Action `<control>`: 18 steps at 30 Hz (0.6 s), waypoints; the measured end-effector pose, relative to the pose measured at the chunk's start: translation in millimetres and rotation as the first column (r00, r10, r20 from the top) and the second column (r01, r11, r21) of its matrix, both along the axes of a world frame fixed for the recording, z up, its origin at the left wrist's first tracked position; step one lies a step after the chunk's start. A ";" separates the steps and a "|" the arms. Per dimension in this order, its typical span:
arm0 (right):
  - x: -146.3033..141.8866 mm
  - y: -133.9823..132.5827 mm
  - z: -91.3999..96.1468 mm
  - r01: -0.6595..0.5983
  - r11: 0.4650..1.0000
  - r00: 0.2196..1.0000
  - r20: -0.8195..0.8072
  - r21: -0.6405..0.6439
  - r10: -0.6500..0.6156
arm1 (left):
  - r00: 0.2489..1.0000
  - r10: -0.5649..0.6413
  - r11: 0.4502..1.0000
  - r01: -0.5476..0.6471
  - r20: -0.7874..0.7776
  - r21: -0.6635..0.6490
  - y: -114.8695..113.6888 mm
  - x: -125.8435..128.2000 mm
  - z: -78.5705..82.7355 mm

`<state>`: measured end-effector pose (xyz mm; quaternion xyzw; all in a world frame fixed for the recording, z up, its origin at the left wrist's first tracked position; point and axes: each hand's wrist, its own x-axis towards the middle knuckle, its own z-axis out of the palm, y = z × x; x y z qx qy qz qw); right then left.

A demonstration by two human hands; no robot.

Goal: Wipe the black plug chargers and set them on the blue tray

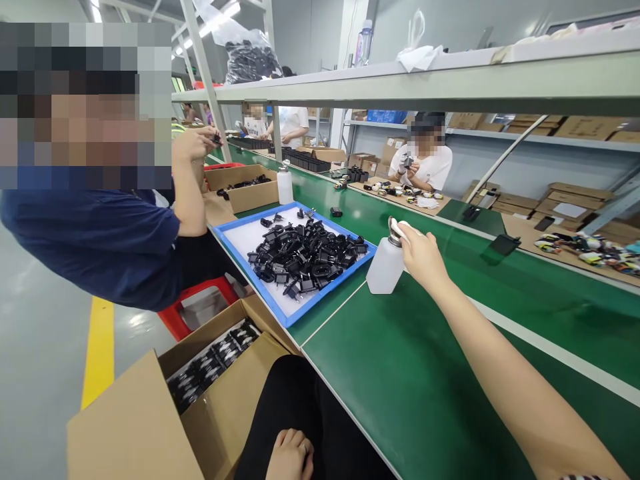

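My right hand [424, 257] reaches over the green bench and is closed on a white cloth [400, 231]. The cloth presses against the metal top of a translucent white dispenser bottle [386, 268], which stands slightly tilted. My left hand [291, 456] rests on my thigh with its fingers curled in, and nothing shows in it. To the left of the bottle, a blue-rimmed tray [325, 291] bears a heap of black plug adapters [307, 253], some with their metal pins showing.
An open cardboard box [220, 407] of packed black parts stands beside my leg. On the left sits a co-worker [100, 247] in dark blue. Another white bottle [285, 185] stands beyond the tray. Above the bench runs a shelf [350, 87]; across it, a person [430, 157] handles parts.
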<state>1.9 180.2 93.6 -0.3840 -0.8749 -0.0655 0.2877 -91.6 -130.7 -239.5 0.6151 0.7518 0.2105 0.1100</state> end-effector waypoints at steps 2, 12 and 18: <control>-0.3 1.2 0.6 -0.008 1.000 1.000 -0.011 0.001 0.008 | 1.000 -0.001 1.000 0.001 0.002 -0.008 0.1 -1.0 1.5; 2.4 -0.1 -3.4 -0.086 0.995 0.978 -0.192 -0.040 0.077 | 1.000 0.013 1.000 -0.013 0.004 -0.003 -1.0 -3.5 3.8; 12.5 15.3 -0.4 -0.347 0.854 0.547 -0.823 -0.387 -0.150 | 0.999 0.043 0.998 -0.042 -0.029 0.044 -0.8 -5.3 0.8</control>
